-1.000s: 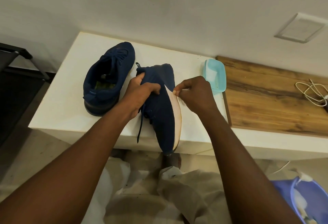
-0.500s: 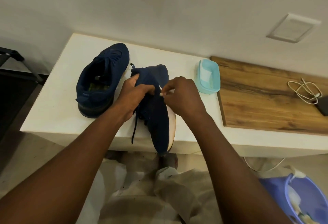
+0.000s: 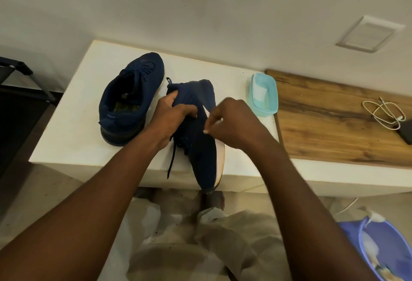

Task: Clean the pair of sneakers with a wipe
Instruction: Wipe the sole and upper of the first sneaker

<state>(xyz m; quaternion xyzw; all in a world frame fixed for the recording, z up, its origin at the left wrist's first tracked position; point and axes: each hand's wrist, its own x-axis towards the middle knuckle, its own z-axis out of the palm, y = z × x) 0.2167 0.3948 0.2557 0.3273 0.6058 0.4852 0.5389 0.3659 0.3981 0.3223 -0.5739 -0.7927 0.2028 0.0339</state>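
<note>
holding the tipped sneaker (image 3: 205,158) by its collar in the left hand (image 3: 169,118) at the table (image 3: 71,142) edge, toe overhanging; pinching at its sole with the right hand (image 3: 234,124), whether on a wipe cannot tell; could slide off if rubbing loosens that hold

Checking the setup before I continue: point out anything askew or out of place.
The sneaker in the left hand is tipped on its side, toe past the front edge of the table, one lace dangling.

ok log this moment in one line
left hand: grips sneaker, tipped on its side | right hand: fingers curled against its upper, wipe not visible | second sneaker: upright on table
</note>
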